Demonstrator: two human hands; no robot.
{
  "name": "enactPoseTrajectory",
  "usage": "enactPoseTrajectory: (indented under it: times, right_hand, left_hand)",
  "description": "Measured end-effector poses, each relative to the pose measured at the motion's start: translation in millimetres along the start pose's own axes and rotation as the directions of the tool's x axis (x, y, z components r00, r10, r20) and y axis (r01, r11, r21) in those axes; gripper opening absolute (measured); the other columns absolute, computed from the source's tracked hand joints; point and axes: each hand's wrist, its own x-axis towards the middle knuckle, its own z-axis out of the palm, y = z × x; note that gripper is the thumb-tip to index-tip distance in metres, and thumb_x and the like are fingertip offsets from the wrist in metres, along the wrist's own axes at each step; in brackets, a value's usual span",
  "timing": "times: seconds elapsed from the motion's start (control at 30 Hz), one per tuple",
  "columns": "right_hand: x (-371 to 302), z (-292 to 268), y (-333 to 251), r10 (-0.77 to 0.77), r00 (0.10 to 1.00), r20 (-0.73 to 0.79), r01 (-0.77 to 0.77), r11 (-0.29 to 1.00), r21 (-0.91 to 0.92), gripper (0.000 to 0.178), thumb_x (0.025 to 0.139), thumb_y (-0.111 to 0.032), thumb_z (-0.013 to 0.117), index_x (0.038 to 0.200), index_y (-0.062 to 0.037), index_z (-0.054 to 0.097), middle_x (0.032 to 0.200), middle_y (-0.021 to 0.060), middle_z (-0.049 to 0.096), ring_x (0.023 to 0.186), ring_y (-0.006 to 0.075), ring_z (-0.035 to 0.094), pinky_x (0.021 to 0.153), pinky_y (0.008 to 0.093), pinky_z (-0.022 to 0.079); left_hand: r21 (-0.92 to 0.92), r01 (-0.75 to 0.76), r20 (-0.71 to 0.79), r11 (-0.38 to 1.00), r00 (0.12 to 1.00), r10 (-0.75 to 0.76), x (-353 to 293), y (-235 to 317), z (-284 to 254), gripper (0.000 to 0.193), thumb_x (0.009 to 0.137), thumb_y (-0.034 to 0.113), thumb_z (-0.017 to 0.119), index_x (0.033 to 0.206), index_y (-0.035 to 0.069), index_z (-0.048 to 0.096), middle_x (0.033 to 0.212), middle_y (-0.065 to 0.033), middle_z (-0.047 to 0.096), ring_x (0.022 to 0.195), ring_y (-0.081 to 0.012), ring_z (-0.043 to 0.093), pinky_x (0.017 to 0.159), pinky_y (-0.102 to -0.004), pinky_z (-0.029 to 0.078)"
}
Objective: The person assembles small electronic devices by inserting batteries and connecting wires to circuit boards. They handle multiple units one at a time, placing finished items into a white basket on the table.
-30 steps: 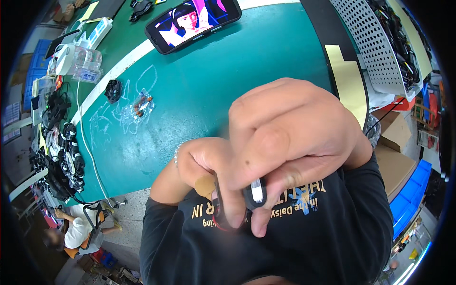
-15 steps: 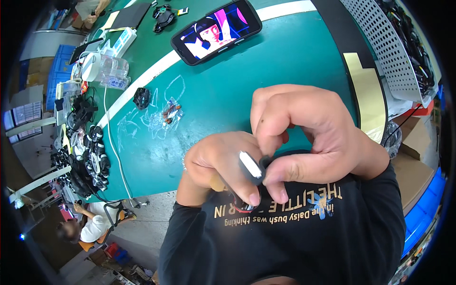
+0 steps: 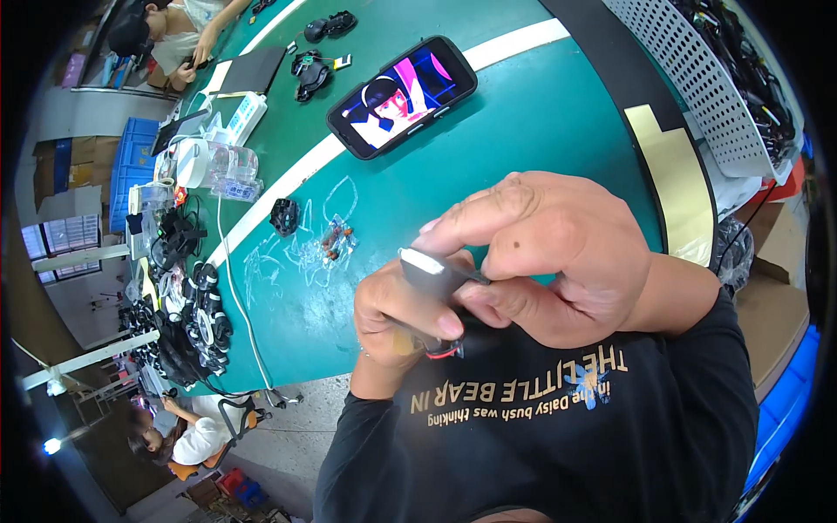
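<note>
My left hand (image 3: 392, 305) is closed around a small dark grey plastic part (image 3: 425, 277) that has a bright white strip on its upper end. A bit of red wire (image 3: 445, 352) shows below the left thumb. From the right, my right hand (image 3: 567, 261) reaches over with bent fingers. Its thumb and a finger pinch the thin dark end of the same part. The part is blurred and half hidden by the fingers, so its exact kind cannot be made out. Both hands are above the near edge of the green table (image 3: 418, 209), in front of my black shirt.
A phone (image 3: 401, 98) showing a picture stands tilted beyond my hands. To the left lie a small black part (image 3: 284, 216), a clear bag of small parts (image 3: 336, 241), a white cable (image 3: 228, 261) and piled black parts (image 3: 205, 322). A perforated white basket (image 3: 689, 78) is at right. Co-workers sit left.
The grey part has turned, its white strip now higher and further left. My right hand's fingers have shifted onto its end. The whole view has tilted, bringing a far co-worker more into sight.
</note>
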Motion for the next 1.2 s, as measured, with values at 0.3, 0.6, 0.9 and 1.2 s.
enactPoseTrajectory:
  times: [0.3, 0.6, 0.9, 1.2]
  right_hand:
    - [5, 7, -3, 0.150, 0.987, 0.061, -0.162, 0.924, 0.345, 0.012, 0.081, 0.002, 0.062, 0.083, -0.0017, 0.051, 0.095, 0.0221, 0.059, 0.072, 0.0217, 0.061, 0.061, 0.0311, 0.048]
    - [3, 26, -13, 0.349, 0.916, 0.196, -0.347, 0.448, 0.824, 0.005, 0.087, 0.008, 0.047, 0.090, 0.0043, 0.046, 0.096, 0.0206, 0.054, 0.069, 0.0259, 0.065, 0.062, 0.0400, 0.049]
    - [3, 21, -12, 0.348, 0.908, 0.232, -0.383, 0.470, 0.795, 0.005, 0.086, 0.009, 0.048, 0.089, 0.0047, 0.048, 0.097, 0.0191, 0.053, 0.069, 0.0274, 0.065, 0.060, 0.0411, 0.049]
    - [7, 19, -14, 0.434, 0.831, 0.347, -0.465, 0.203, 0.861, 0.006, 0.086, 0.006, 0.050, 0.091, 0.0025, 0.050, 0.093, 0.0163, 0.052, 0.073, 0.0299, 0.067, 0.067, 0.0411, 0.048]
  left_hand:
    - [-0.404, -0.247, 0.080, 0.881, 0.950, 0.303, 2, -25, 6, 0.017, 0.092, 0.014, 0.052, 0.091, 0.003, 0.065, 0.085, -0.0271, 0.065, 0.076, -0.0321, 0.066, 0.069, -0.0362, 0.050]
    - [-0.665, -0.313, 0.111, 0.678, 0.856, 0.504, 8, -48, 16, 0.019, 0.093, 0.013, 0.049, 0.091, 0.001, 0.064, 0.085, -0.0293, 0.064, 0.072, -0.0333, 0.066, 0.061, -0.0322, 0.051]
    - [-0.734, -0.199, 0.231, 0.649, 0.826, 0.514, 6, -56, 10, 0.019, 0.093, 0.010, 0.048, 0.090, 0.000, 0.064, 0.085, -0.0296, 0.064, 0.071, -0.0339, 0.066, 0.058, -0.0319, 0.052]
    - [-0.747, -0.081, 0.364, 0.660, 0.780, 0.508, 4, -61, 3, 0.019, 0.093, 0.008, 0.048, 0.089, -0.001, 0.064, 0.085, -0.0298, 0.063, 0.069, -0.0346, 0.066, 0.054, -0.0316, 0.052]
